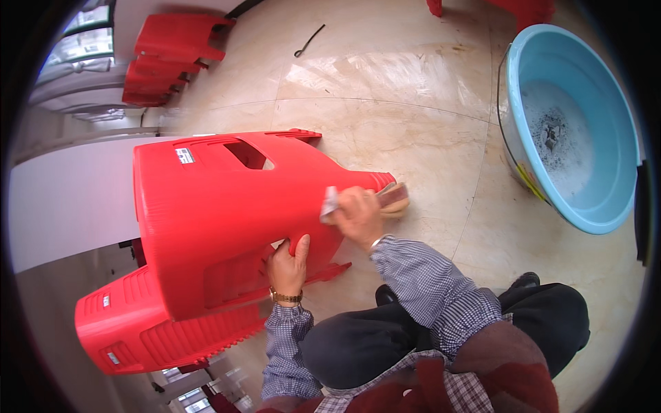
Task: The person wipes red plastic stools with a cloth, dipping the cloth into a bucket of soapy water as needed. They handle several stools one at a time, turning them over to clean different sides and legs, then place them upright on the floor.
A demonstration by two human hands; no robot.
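Note:
A large red moulded plastic seat (232, 206), a stool or a chair, lies tipped in front of me with its legs pointing right. My left hand (287, 268) grips the rim of a slot in its near side, thumb on top. My right hand (361, 214) is at the leg end, blurred, closed around a folded cloth or pad (396, 199). Pale material sticks out on the hand's left side and brown and tan material on its right, against the ribbed leg tip. Exactly what the held item is, I cannot tell.
A blue plastic basin or bucket (614, 129) with a wire handle holds foamy water at right. Another red plastic seat (129, 330) lies at lower left. Red seats (175, 38) stand farther back, near a window. A dark bent strip (310, 40) lies on the wet-looking tiled floor (413, 129).

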